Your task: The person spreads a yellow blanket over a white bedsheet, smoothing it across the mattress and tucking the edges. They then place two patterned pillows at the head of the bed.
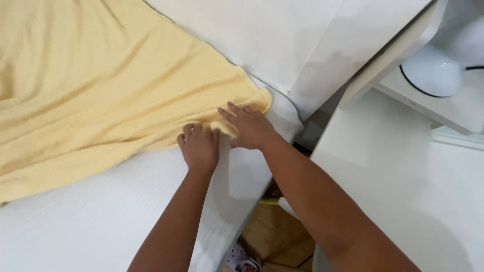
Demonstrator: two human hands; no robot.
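Note:
A pale yellow blanket [101,85] lies rumpled across a bed with a white sheet [85,221]. Its near corner reaches the bed's right edge. My left hand [199,146] is curled at the blanket's lower edge, fingers closed on the fabric. My right hand [249,126] rests just to the right, fingers spread flat on the blanket, with a small fold of cloth pinched up between the two hands.
A white pillow [282,40] lies at the head of the bed. A white bedside table [403,176] stands on the right, with a white rounded lamp base [433,73] on a shelf. Wooden floor [275,236] and a sandal [242,259] show in the gap.

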